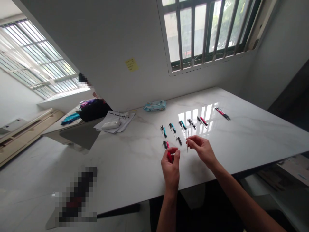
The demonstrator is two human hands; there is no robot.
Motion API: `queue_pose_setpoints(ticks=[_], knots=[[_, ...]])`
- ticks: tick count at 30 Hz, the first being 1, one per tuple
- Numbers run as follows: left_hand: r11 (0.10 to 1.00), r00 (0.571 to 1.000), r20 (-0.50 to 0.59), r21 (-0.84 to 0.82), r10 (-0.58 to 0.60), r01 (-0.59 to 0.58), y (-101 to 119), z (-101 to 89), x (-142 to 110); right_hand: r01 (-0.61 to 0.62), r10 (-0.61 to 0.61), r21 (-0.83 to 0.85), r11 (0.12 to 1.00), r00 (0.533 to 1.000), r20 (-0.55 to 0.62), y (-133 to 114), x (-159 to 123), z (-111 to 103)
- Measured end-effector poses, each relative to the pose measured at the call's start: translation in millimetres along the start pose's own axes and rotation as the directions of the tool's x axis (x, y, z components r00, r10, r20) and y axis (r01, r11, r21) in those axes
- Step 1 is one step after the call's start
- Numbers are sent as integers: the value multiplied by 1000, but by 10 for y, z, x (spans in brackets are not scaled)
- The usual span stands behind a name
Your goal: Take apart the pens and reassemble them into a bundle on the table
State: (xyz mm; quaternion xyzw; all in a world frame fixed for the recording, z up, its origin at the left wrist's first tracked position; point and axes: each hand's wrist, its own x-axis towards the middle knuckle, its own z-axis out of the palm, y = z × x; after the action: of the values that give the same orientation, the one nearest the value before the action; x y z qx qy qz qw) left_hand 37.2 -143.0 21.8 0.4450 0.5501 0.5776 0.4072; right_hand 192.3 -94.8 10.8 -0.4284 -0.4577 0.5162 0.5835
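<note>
My left hand (170,170) is closed around a red pen barrel (169,157). My right hand (202,149) pinches a thin pen refill (187,147), held upright just right of the left hand. Beyond the hands lies a black pen part (179,140). Near the left fingertips are a pinkish-red barrel (167,144) and a black piece (164,144). A row of dismantled pens runs behind, including a teal barrel (164,131), another teal barrel (183,124), a dark barrel (193,123) and a red barrel (204,121), with black parts and thin refills beside them.
Several whole-looking pens (222,113) lie together farther right on the marbled white table (256,135). A pack of wipes (154,106) sits against the wall. Papers (125,122) with a white object (111,125) are at left. A dark, pixelated patch covers the lower left.
</note>
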Motion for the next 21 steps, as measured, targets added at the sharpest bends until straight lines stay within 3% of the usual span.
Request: queue_pose_setpoints(ticks=[3,12,16,19,21], knots=[[994,997,-26,91,68,-65,107,-9,143,3,15,-124,992,990,142,58,-87,62],[967,993,57,226,103,-114,139,114,303,63,-15,-271,961,984,175,-2,-161,150],[954,989,8,265,145,-142,174,123,343,84,-2,-368,926,976,218,-20,-183,107],[886,970,-68,426,232,-182,230,98,407,84,32,-498,863,975,220,-6,-185,50],[806,968,-37,561,250,-187,257,86,462,78,41,-569,818,980,194,-1,-149,8]])
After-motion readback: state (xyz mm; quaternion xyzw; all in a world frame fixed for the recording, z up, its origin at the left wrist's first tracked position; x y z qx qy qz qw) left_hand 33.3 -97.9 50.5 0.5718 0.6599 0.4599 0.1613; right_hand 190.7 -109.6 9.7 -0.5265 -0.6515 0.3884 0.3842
